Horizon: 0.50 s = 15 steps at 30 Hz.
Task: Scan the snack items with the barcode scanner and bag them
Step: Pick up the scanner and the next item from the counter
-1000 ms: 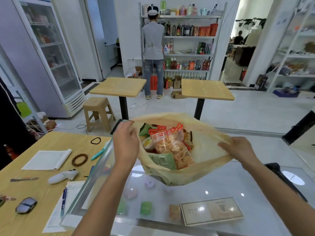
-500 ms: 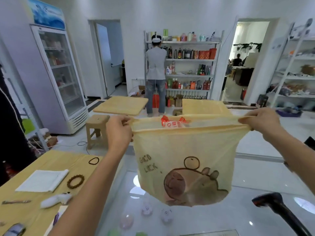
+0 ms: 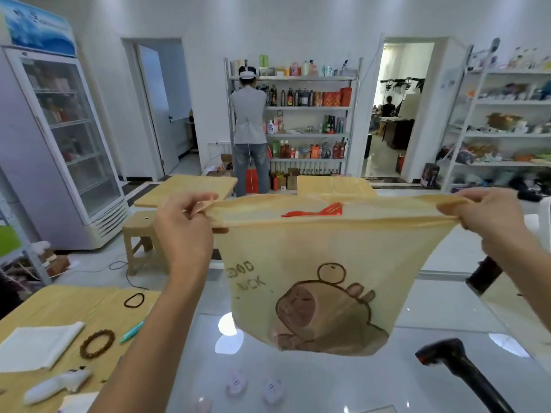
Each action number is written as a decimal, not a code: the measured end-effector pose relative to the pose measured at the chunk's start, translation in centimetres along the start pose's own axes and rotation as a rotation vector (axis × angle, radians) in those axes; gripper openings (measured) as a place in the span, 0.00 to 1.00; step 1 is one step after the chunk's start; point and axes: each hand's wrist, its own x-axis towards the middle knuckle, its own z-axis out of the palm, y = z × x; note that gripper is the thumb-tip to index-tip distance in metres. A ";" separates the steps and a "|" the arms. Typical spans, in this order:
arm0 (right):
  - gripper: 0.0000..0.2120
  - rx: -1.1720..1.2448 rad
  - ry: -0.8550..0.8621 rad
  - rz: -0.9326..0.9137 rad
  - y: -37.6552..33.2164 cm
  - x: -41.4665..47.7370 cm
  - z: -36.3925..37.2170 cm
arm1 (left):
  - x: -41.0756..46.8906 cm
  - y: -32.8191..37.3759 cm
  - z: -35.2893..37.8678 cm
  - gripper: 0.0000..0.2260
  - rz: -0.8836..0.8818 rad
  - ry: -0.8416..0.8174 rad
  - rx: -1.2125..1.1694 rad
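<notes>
A yellow plastic bag point(image 3: 322, 278) printed with a brown cartoon animal hangs in the air above the glass counter point(image 3: 328, 380). My left hand point(image 3: 183, 231) grips the bag's left top corner and my right hand point(image 3: 492, 219) grips the right one, stretching the mouth nearly flat. A red edge of a snack packet point(image 3: 313, 212) pokes out of the top; the other snacks are hidden inside. The black barcode scanner point(image 3: 456, 371) stands on the counter at the lower right, below the bag, touched by neither hand.
To the left, a wooden desk point(image 3: 59, 305) carries a folded white cloth point(image 3: 38, 344), a bead bracelet point(image 3: 97, 343), a teal pen point(image 3: 131, 332) and a white handheld device point(image 3: 56, 386). A person point(image 3: 250, 129) faces shelves at the back. Two wooden tables and a stool point(image 3: 143, 239) stand beyond the counter.
The bag was lying open on the counter with snacks showing; both hands have lifted it and pulled its mouth taut sideways. My view has tilted upward.
</notes>
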 end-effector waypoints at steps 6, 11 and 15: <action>0.02 -0.223 -0.084 0.035 4.7 -1.0 1.9 | -2.8 -1.1 1.3 0.10 -0.231 -0.219 0.064; 0.06 -0.489 -0.242 0.010 5.7 -2.4 3.4 | -5.7 -0.9 2.7 0.11 -0.286 -0.274 0.016; 0.17 -0.627 0.052 -0.655 4.7 -6.3 4.4 | -6.4 -0.5 2.5 0.12 -0.299 -0.242 -0.051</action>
